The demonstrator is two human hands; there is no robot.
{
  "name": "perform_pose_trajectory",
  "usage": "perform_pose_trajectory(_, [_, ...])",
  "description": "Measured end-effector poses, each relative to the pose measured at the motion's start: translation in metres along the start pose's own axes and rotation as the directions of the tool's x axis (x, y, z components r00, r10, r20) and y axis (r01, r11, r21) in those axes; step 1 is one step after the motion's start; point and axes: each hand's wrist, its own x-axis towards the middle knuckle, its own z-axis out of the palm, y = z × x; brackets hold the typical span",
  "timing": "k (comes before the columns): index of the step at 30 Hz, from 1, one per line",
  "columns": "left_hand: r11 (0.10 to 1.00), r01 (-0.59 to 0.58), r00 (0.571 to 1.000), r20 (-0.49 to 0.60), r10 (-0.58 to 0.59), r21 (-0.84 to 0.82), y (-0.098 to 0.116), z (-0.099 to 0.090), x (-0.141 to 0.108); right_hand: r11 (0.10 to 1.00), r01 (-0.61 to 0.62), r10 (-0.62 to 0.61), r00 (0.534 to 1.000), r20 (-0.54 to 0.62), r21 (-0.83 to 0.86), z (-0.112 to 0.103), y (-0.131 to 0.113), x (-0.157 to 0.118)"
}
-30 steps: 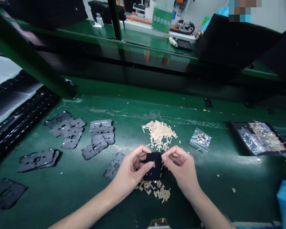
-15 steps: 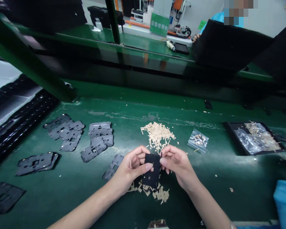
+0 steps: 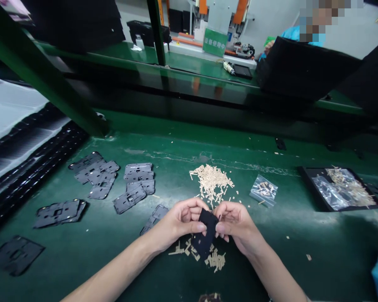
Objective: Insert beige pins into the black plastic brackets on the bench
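Observation:
A thin black plastic plate (image 3: 205,241) with small openings is held tilted between my two hands, over the green table. My left hand (image 3: 184,220) is closed on its left side, thumb across the face. Fingers pinched, my right hand (image 3: 236,222) is at the plate's upper right edge; a tiny dark tip shows by the fingertips, too small to name. Just beyond my hands is a heap of small beige strips (image 3: 211,179). Closer to me, below the plate, lies a smaller scatter of beige pieces (image 3: 216,261).
Several stacks of black plates (image 3: 138,178) lie to the left, near a green post (image 3: 66,98). On the right are a clear bag (image 3: 263,191) of small pieces and a black tray (image 3: 321,201). Behind black boxes (image 3: 305,69) across the bench is another person.
The plate has tilted, its lower end swinging left, and both hands have turned slightly with it. My view has shifted a little. At right, the co-worker's hand has left view.

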Motion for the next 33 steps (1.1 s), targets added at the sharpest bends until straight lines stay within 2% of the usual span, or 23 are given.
perform_pose_trajectory(2, [0.968, -0.022, 0.986, -0.154, 0.062, 0.249, 0.0, 0.004, -0.001, 0.997, 0.065, -0.068, 0.995, -0.079, -0.045, 0.0, 0.001, 0.0])
perform_pose_trajectory(4, [0.874, -0.013, 0.948, -0.272, 0.166, 0.486, -0.001, 0.009, -0.003, 0.983, 0.134, -0.151, 0.98, -0.133, -0.126, -0.001, 0.004, 0.001])
perform_pose_trajectory(7, [0.769, -0.044, 0.92, -0.274, 0.28, 0.638, -0.006, 0.013, -0.006, 0.955, 0.199, -0.233, 0.963, -0.139, -0.22, 0.0, 0.01, 0.002])
perform_pose_trajectory(10, [0.733, -0.126, 0.905, -0.225, 0.361, 0.668, -0.007, 0.011, -0.007, 0.945, 0.231, -0.261, 0.959, -0.11, -0.231, 0.001, 0.013, 0.002])
perform_pose_trajectory(14, [0.648, -0.207, 0.877, -0.155, 0.454, 0.733, -0.004, 0.004, -0.004, 0.96, 0.224, -0.237, 0.969, -0.066, -0.168, 0.001, 0.012, 0.002])
perform_pose_trajectory(20, [0.468, -0.307, 0.813, -0.027, 0.581, 0.829, -0.007, 0.004, -0.003, 0.997, 0.066, -0.067, 0.998, -0.011, -0.039, 0.001, 0.007, 0.005])
perform_pose_trajectory(24, [0.387, -0.329, 0.795, 0.032, 0.605, 0.862, -0.011, 0.005, -0.006, 0.999, 0.013, -0.014, 1.0, -0.005, -0.042, 0.0, 0.007, 0.006])
perform_pose_trajectory(29, [0.363, -0.317, 0.799, 0.04, 0.6, 0.876, -0.012, 0.005, -0.007, 0.982, 0.098, -0.107, 0.993, -0.048, -0.161, 0.0, 0.007, 0.003])
perform_pose_trajectory(33, [0.397, -0.303, 0.814, 0.018, 0.581, 0.867, -0.012, 0.007, -0.006, 0.971, 0.135, -0.148, 0.987, -0.054, -0.197, 0.0, 0.008, 0.002])
